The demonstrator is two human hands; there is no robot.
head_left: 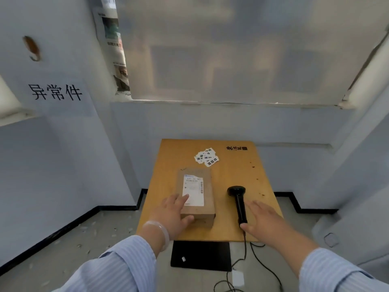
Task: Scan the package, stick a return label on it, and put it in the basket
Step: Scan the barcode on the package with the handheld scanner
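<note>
A brown cardboard package (205,182) with a white shipping label on top lies in the middle of a small wooden table (233,171). My left hand (171,213) rests on the package's near left corner, fingers on its top and thumb against its front face. A black handheld scanner (239,199) lies to the right of the package, head pointing away from me. My right hand (263,218) lies flat and open just right of the scanner's handle, thumb touching its near end. A small pile of white return labels (207,158) sits behind the package. No basket is in view.
Pale blue walls enclose the table on three sides, with a frosted window above. A black mat (201,256) lies on the floor below the table's near edge. The scanner's black cable (245,253) trails down over the floor. Small bits of litter dot the floor at left.
</note>
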